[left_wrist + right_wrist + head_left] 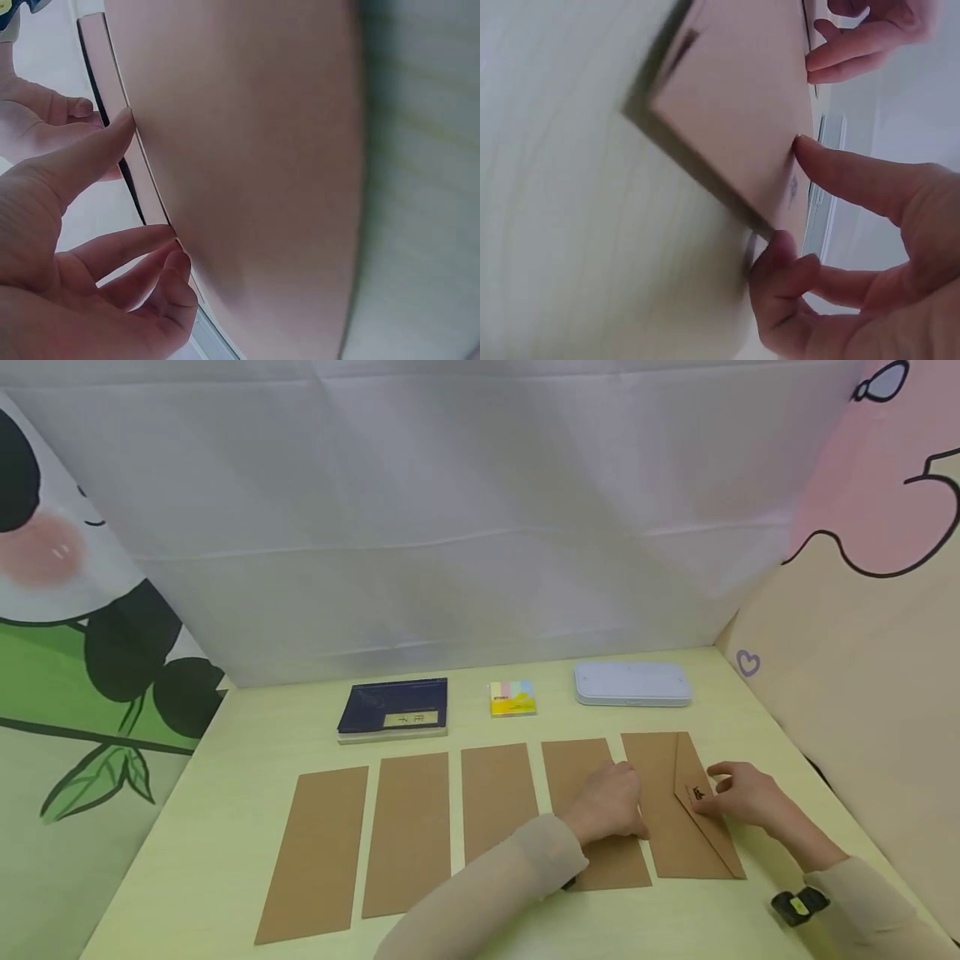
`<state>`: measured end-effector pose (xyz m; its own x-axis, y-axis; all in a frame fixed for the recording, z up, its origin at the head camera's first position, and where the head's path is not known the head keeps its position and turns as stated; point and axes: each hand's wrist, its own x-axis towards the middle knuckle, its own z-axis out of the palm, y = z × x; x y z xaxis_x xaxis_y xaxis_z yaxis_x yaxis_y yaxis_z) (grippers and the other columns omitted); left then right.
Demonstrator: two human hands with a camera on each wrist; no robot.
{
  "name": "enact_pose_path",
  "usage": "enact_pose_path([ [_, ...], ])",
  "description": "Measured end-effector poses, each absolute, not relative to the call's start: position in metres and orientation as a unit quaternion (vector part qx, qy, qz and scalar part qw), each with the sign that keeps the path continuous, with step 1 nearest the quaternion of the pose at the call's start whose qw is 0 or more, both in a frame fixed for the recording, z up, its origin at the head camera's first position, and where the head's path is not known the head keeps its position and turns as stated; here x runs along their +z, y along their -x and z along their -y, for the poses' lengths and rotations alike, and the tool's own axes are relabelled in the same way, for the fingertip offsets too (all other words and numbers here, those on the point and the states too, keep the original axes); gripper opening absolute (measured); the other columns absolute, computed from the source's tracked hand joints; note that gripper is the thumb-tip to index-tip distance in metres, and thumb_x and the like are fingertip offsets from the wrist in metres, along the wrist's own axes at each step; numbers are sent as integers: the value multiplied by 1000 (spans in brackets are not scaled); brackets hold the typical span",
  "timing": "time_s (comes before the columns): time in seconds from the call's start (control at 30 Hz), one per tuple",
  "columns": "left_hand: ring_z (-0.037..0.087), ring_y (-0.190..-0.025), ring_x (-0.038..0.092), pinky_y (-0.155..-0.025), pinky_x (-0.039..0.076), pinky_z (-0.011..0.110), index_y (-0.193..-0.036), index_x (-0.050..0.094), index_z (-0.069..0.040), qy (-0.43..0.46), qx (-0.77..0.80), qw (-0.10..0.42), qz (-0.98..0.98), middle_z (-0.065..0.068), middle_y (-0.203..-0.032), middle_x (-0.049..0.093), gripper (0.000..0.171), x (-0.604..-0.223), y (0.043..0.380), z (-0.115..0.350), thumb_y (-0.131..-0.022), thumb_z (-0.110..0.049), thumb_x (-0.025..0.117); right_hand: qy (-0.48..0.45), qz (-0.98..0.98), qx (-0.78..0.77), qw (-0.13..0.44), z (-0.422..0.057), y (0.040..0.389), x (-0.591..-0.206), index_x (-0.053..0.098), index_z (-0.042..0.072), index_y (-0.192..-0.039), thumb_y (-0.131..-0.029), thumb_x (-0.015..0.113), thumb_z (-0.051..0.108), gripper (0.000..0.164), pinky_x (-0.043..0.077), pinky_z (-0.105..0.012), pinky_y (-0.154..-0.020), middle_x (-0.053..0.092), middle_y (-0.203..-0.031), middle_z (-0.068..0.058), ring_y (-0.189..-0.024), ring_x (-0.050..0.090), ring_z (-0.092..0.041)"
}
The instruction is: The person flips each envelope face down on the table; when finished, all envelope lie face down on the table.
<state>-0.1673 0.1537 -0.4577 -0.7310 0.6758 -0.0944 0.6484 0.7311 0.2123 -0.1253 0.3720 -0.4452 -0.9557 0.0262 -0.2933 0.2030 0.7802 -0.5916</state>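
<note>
Brown paper envelopes lie in a row. The rightmost envelope [651,810] has its flap side up, with a small dark print [793,190] near its right edge. My right hand [746,793] pinches that edge, thumb on the flap and curled fingers at the side. A dark shadow runs under this edge in both wrist views. My left hand [609,802] is over the neighbouring envelope [577,760]. Its thumb and fingertips touch along the left edge of the rightmost envelope [112,60], and whether any finger is underneath is hidden.
Further left lie more plain envelopes [318,852], partly behind my left sleeve [487,885]. Along the back stand a dark blue notebook [393,700], a pack of sticky notes [513,698] and a pale case [633,683]. White cloth [480,527] hangs behind the table.
</note>
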Motion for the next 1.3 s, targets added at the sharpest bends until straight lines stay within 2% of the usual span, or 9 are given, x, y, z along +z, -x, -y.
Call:
enact_pose_path([
  [0.13,8,-71,43,-64,37,18,-61,56,-17,-360,86,84,-925,-9,-82,50,41,-458,167,-154,-64,-45,86,-51,-912,-377,154,-377,124,-445,37,-22,-130,-81,76,26,79,47,-37,-68,56,-98,-17,-85,55,-25],
  [0.23,8,-68,43,-64,36,18,-59,56,-17,-365,91,82,-923,-9,-81,50,40,-459,168,-155,-65,-43,86,-41,-902,-398,163,-379,124,-443,34,-23,-131,-84,74,24,77,44,-31,-61,54,-95,-12,-76,50,-19],
  [0.43,8,-69,43,-59,39,20,-61,58,-17,-360,98,96,-923,-7,-85,51,35,-459,166,-157,-69,-39,84,-11,-884,-435,172,-386,123,-434,37,-20,-131,-90,64,12,58,38,-26,-51,57,-92,-10,-68,52,-18],
  [0.57,7,-73,46,-62,40,19,-79,65,-18,-359,118,100,-921,-7,-90,53,31,-460,165,-159,-70,-41,83,7,-866,-464,184,-392,123,-429,36,-18,-134,-93,58,7,53,42,-28,-55,61,-100,-14,-77,57,-20],
  [0.7,2,-84,52,-72,42,15,-106,71,-16,-345,190,129,-910,-9,-103,60,41,-459,166,-160,-75,-41,80,28,-847,-493,196,-397,123,-424,32,-17,-137,-95,57,10,56,49,-35,-65,60,-109,-18,-85,61,-18],
  [0.83,1,-95,55,-78,42,14,-122,65,-14,-337,272,152,-888,-8,-113,63,53,-456,169,-160,-78,-40,78,51,-819,-533,205,-399,122,-421,27,-17,-138,-96,56,10,59,50,-37,-70,59,-110,-18,-88,62,-16],
  [1.03,1,-102,52,-82,41,18,-138,50,-21,-333,340,150,-867,-12,-117,58,70,-451,166,-159,-78,-42,78,89,-773,-589,218,-399,123,-420,23,-17,-139,-97,53,5,56,51,-33,-70,59,-110,-16,-87,62,-18],
  [1.17,3,-116,47,-91,39,21,-145,40,-23,-330,356,146,-862,-12,-131,50,80,-448,163,-158,-78,-44,77,104,-741,-623,229,-397,124,-419,32,-9,-140,-97,51,1,48,52,-32,-72,60,-112,-15,-90,62,-19],
  [1.3,4,-121,44,-94,37,22,-147,36,-24,-325,361,150,-861,-11,-138,45,83,-446,160,-158,-78,-47,76,122,-683,-673,257,-396,125,-417,45,11,-137,-98,46,-3,42,52,-30,-75,61,-115,-16,-97,62,-20],
])
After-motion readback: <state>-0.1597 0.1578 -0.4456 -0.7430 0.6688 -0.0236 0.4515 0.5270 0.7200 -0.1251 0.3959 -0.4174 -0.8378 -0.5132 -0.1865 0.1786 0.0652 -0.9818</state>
